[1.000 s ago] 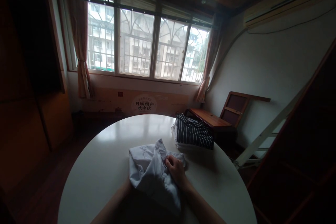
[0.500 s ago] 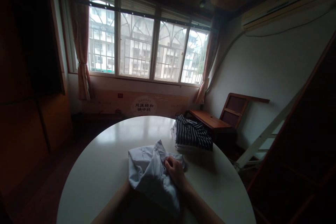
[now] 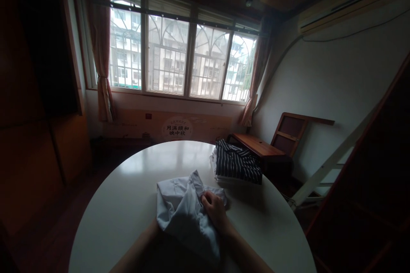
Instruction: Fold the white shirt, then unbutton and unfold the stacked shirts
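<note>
A crumpled light blue shirt [image 3: 182, 207] lies on the round white table [image 3: 128, 204] close to me. My right hand [image 3: 215, 210] rests on the shirt's right side, its fingers pinching a fold of the cloth. Only my left forearm [image 3: 137, 249] shows; it runs in under the shirt's lower left edge, and the hand itself is hidden beneath the fabric. Further back on the right sits a folded pile with a dark striped shirt [image 3: 237, 163] on top.
A low wooden table [image 3: 256, 147] and a leaning wooden frame [image 3: 290, 130] stand beyond the round table on the right. A white ladder [image 3: 323, 170] slants at the right. A wide barred window [image 3: 179, 64] with curtains fills the far wall.
Both hands and the light blue shirt stay almost as they were. Only the view shifts slightly.
</note>
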Tool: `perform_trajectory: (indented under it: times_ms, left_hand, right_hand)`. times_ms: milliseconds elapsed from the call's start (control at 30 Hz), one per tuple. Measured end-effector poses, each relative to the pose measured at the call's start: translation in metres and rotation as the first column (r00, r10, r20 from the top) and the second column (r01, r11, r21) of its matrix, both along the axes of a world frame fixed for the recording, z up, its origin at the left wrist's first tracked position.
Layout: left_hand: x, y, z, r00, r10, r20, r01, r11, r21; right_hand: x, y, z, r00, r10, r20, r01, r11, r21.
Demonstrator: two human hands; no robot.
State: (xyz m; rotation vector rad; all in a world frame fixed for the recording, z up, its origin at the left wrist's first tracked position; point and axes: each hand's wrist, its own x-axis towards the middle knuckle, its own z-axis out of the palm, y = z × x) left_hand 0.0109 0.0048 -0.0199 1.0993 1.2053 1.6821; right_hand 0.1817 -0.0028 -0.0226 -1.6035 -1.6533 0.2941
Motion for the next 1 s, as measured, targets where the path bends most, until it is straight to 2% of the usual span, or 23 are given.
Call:
perform_trajectory:
  times_ms: [333, 767, 1000]
  left_hand:
    - [0.003, 0.008, 0.003, 0.999, 0.043, -0.018, -0.043, 0.998, -0.039]
    - [0.008, -0.018, 0.027, 0.981, -0.099, -0.168, 0.107, 0.994, 0.036]
    - [0.011, -0.02, 0.027, 0.972, -0.124, -0.198, 0.14, 0.988, 0.068]
  right_hand:
    - [0.0, 0.0, -0.001, 1.0, -0.005, -0.011, 0.005, 1.0, 0.012]
    - [-0.001, -0.002, 0.002, 0.999, 0.017, -0.043, -0.017, 1.0, -0.003]
    - [0.0, 0.0, -0.001, 1.0, 0.011, -0.024, -0.011, 1.0, -0.007]
